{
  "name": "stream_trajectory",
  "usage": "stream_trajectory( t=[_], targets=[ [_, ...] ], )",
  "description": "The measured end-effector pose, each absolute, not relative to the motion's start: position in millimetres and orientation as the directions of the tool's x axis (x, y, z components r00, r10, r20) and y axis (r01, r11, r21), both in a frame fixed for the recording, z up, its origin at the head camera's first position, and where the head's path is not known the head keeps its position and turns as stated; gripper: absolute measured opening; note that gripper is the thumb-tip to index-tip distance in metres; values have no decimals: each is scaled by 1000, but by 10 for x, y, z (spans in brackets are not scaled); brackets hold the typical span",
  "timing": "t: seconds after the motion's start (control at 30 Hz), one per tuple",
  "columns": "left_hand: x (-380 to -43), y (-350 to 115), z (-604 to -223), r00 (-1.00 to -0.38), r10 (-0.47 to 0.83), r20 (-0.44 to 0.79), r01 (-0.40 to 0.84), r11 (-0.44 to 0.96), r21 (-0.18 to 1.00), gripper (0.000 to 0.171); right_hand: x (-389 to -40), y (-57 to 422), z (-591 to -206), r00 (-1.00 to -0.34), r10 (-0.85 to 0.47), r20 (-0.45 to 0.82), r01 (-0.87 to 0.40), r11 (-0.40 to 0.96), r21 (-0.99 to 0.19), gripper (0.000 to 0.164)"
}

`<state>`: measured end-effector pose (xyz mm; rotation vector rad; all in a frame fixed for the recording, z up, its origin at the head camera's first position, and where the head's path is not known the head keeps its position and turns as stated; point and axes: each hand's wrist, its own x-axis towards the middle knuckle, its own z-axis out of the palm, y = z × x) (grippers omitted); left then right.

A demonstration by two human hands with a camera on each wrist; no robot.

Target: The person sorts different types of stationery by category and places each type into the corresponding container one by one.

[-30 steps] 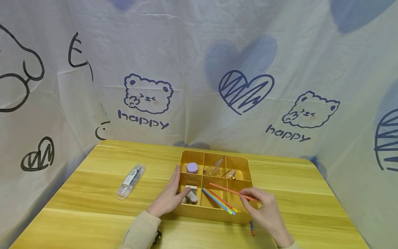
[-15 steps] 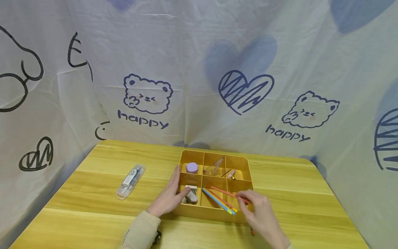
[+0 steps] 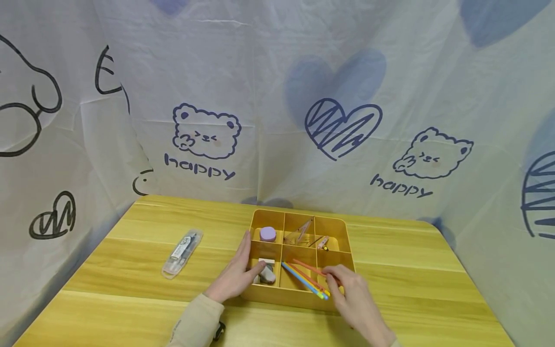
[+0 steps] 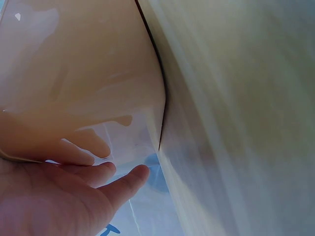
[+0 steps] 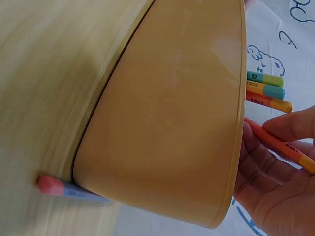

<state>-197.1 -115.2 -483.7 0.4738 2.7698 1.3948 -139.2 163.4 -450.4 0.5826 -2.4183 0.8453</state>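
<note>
A yellow-orange divided storage box (image 3: 299, 298) sits on the table. My left hand (image 3: 236, 277) rests against its left side, fingers fairly straight along the outer wall (image 4: 88, 73) and thumb over the rim. With thumb and fingertips my right hand (image 3: 353, 294) pinches an orange pencil (image 5: 280, 142), slanted over the front middle compartment; its yellow end shows in the right wrist view. Blue and orange pencils (image 3: 301, 277) lean in that compartment, their ends over the front rim. White and grey pieces, perhaps erasers (image 3: 268, 273), lie front left.
Behind them, compartments hold a purple round object (image 3: 268, 234), a clear set square (image 3: 299, 232) and a small pink item (image 3: 323, 242). A clear case (image 3: 182, 253) lies on the table at left. A blue pencil with a red end (image 5: 69, 189) lies by the box's corner.
My right hand has moved left and slightly down with the orange pencil, bringing it lower over the front middle compartment. My left hand stays in place on the box.
</note>
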Motion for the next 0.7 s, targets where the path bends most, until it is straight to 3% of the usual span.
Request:
stream_trajectory(
  t=[0.5, 0.7],
  targets=[
    [-1955, -1155, -4818, -954, 271, 128, 265, 564, 782, 85, -1393, 1544, -4455, -905, -192, 380, -389, 735, -556, 18],
    [-1964, -1152, -4828, -953, 270, 140, 275, 569, 775, 85, -1395, 1559, -4454, -914, -217, 342, -388, 711, -587, 17]
  ],
)
